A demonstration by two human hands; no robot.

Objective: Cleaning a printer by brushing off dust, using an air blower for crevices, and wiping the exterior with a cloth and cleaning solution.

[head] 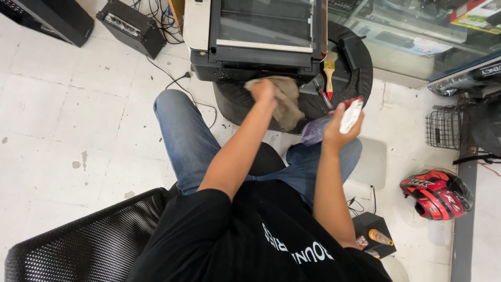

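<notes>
Beige and crumpled, a soft cloth rag (284, 102) is bunched in the person's left hand (263, 90), whose fingers are closed around its top while the rest of the fabric hangs down toward the lap. That hand is raised right at the front edge of a black and grey desktop printer (255, 39), which rests on a round black padded stool (360, 62) directly ahead of the knees in blue jeans. The rag sits between the hand and the printer's dark lower front, just touching or very near it; contact cannot be told for certain.

The right hand (339, 130) is curled around a purple translucent spray bottle (315, 130) with a white and red trigger head (351, 114). The bottle's long axis tilts, its body pointing down and left toward the rag and its head up and right. It is held near the rag but apart from it, lower and to the right, so the left hand is the nearer one to the printer.

On the stool beside the printer lie a wooden-handled paintbrush (329, 68) and a red-handled screwdriver (323, 95). A red and black helmet (437, 193) lies on the pale tiled floor (62, 115) to the right.
</notes>
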